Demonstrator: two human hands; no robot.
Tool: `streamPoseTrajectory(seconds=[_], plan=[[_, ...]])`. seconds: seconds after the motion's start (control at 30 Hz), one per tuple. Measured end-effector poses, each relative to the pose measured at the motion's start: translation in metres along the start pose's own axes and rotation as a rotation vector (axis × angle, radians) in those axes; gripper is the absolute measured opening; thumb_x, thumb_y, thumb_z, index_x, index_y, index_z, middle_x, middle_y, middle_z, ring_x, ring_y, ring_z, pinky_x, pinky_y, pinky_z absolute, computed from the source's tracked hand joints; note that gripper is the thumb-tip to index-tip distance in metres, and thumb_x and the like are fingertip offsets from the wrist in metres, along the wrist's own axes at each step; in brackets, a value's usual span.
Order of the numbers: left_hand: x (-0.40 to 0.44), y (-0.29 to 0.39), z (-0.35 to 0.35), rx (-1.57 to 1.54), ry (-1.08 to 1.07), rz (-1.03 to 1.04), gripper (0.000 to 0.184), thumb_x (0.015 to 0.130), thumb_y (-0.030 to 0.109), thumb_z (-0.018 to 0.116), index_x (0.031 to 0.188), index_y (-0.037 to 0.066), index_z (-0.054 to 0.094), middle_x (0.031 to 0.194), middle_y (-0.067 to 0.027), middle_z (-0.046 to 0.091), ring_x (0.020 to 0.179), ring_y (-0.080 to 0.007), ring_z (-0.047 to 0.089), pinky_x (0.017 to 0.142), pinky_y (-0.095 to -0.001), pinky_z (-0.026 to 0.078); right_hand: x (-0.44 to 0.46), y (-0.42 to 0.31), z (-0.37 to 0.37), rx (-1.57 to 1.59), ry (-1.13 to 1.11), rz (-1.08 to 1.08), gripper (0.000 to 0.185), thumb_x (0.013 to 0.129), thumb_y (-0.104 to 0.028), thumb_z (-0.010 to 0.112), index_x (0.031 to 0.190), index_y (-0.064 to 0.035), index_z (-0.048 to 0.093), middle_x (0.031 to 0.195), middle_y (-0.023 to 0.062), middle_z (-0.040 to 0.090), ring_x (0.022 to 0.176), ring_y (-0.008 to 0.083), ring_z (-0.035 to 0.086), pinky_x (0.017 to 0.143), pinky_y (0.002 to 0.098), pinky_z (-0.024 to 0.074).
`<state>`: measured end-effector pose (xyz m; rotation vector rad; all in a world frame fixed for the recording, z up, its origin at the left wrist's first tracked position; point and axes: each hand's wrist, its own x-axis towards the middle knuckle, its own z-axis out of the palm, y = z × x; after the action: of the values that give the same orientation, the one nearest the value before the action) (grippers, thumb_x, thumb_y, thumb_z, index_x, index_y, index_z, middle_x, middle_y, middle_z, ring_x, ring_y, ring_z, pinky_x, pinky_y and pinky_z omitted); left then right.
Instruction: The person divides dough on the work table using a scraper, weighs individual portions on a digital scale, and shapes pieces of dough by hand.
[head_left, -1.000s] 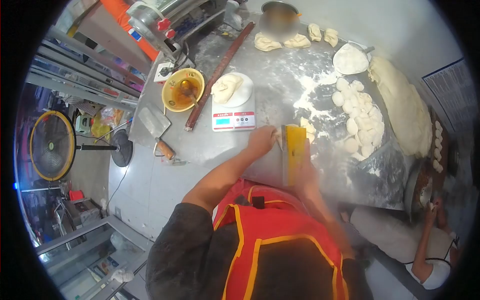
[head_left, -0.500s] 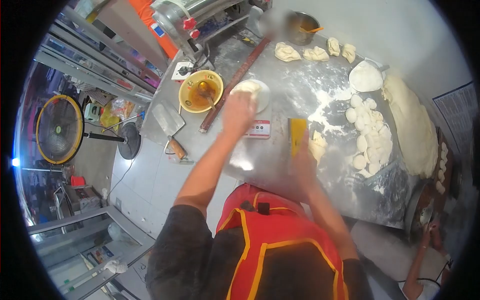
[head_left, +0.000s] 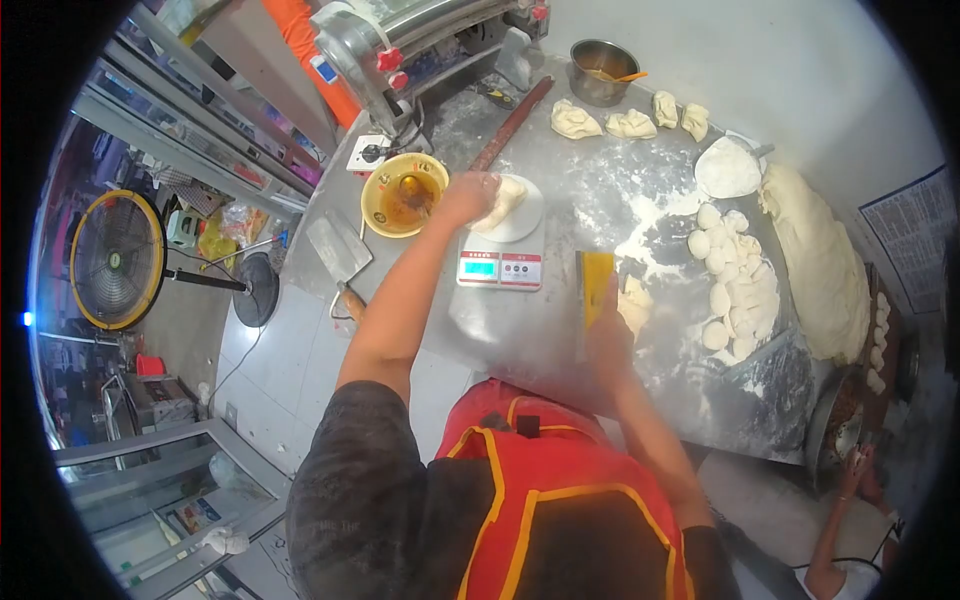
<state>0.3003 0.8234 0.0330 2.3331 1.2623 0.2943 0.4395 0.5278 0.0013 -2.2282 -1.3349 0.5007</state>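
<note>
A lump of dough (head_left: pixel 502 205) lies on the round white plate of a kitchen scale (head_left: pixel 518 272), whose display is lit blue. My left hand (head_left: pixel 472 198) is at the lump's left side, its fingers curled in against the dough. In my right hand (head_left: pixel 610 345) is a dough scraper (head_left: pixel 597 285) with a yellow grip, held upright over the steel worktop (head_left: pixel 540 325). Just right of that hand sits another piece of dough (head_left: pixel 634 305), partly covered by it.
A yellow bowl (head_left: pixel 374 205) of brown liquid and a rolling pin (head_left: pixel 515 120) flank the scale. A cleaver (head_left: pixel 338 248) lies nearer the edge. Small floured dough pieces (head_left: pixel 735 285) and a large dough mass (head_left: pixel 815 265) cover the right side. Another person's hands (head_left: pixel 857 465) show lower right.
My left hand has shifted left from on top of the dough to its side, uncovering more of the lump and the scale's display. The right hand stays nearly in place with the scraper.
</note>
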Motion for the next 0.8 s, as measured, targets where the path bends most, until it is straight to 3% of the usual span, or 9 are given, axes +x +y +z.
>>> streamPoseTrajectory(seconds=[0.07, 0.17, 0.4, 0.53, 0.63, 0.73, 0.8], plan=[[-0.005, 0.001, -0.020, 0.213, -0.016, 0.172, 0.033, 0.091, 0.029, 0.046, 0.096, 0.000, 0.061, 0.097, -0.0213, 0.064, 0.095, -0.0388, 0.058, 0.086, -0.0468, 0.043, -0.001, -0.009, -0.009, 0.039, -0.004, 0.028, 0.082, 0.077, 0.002, 0.047, 0.146, -0.0056, 0.005, 0.085, 0.0269, 0.058, 0.072, 0.0419, 0.058, 0.065, 0.0460, 0.0478], [-0.012, -0.007, -0.023, -0.238, 0.331, 0.059, 0.034, 0.093, 0.027, 0.044, 0.103, 0.000, 0.061, 0.102, -0.0226, 0.062, 0.098, -0.0382, 0.058, 0.088, -0.0440, 0.042, 0.000, -0.013, -0.011, 0.016, -0.012, 0.067, 0.079, 0.077, 0.001, 0.047, 0.146, -0.0051, 0.008, 0.088, 0.0276, 0.058, 0.075, 0.0424, 0.058, 0.068, 0.0467, 0.0475], [-0.060, 0.001, -0.036, -0.422, 0.198, -0.153, 0.039, 0.094, 0.033, 0.043, 0.109, 0.001, 0.059, 0.104, -0.0229, 0.061, 0.100, -0.0378, 0.058, 0.087, -0.0414, 0.043, 0.001, -0.018, -0.042, 0.131, 0.029, 0.031, 0.070, 0.083, -0.002, 0.044, 0.146, -0.0084, 0.014, 0.104, 0.0273, 0.059, 0.087, 0.0430, 0.059, 0.075, 0.0464, 0.0468], [-0.079, -0.009, -0.017, -0.543, 0.179, -0.159, 0.038, 0.094, 0.032, 0.044, 0.107, 0.000, 0.059, 0.103, -0.0230, 0.061, 0.099, -0.0373, 0.058, 0.085, -0.0416, 0.044, -0.004, -0.033, -0.071, 0.273, 0.078, 0.085, 0.066, 0.086, -0.002, 0.041, 0.146, -0.0101, 0.015, 0.111, 0.0264, 0.058, 0.095, 0.0419, 0.059, 0.081, 0.0446, 0.0463], [-0.077, -0.027, 0.013, -0.528, 0.187, -0.192, 0.041, 0.095, 0.033, 0.043, 0.112, -0.002, 0.056, 0.085, -0.0134, 0.062, 0.083, -0.0225, 0.061, 0.077, -0.0347, 0.046, -0.010, -0.034, -0.077, 0.224, 0.123, 0.010, 0.066, 0.086, -0.001, 0.040, 0.146, -0.0099, 0.015, 0.120, 0.0258, 0.054, 0.103, 0.0404, 0.057, 0.086, 0.0421, 0.0454], [-0.076, -0.025, 0.027, -0.434, 0.319, -0.207, 0.039, 0.093, 0.029, 0.045, 0.115, -0.002, 0.055, 0.096, -0.0185, 0.063, 0.093, -0.0309, 0.061, 0.082, -0.0376, 0.046, -0.014, -0.028, -0.075, 0.231, 0.121, -0.048, 0.065, 0.087, -0.001, 0.041, 0.146, -0.0095, 0.015, 0.128, 0.0251, 0.049, 0.110, 0.0391, 0.055, 0.089, 0.0400, 0.0443], [-0.076, -0.022, 0.027, -0.404, 0.282, -0.229, 0.035, 0.092, 0.026, 0.047, 0.114, -0.001, 0.054, 0.100, -0.0227, 0.061, 0.097, -0.0369, 0.059, 0.084, -0.0425, 0.044, -0.017, -0.028, -0.078, 0.235, 0.094, -0.033, 0.064, 0.087, -0.001, 0.042, 0.146, -0.0092, 0.016, 0.131, 0.0246, 0.046, 0.113, 0.0384, 0.053, 0.091, 0.0391, 0.0435]])
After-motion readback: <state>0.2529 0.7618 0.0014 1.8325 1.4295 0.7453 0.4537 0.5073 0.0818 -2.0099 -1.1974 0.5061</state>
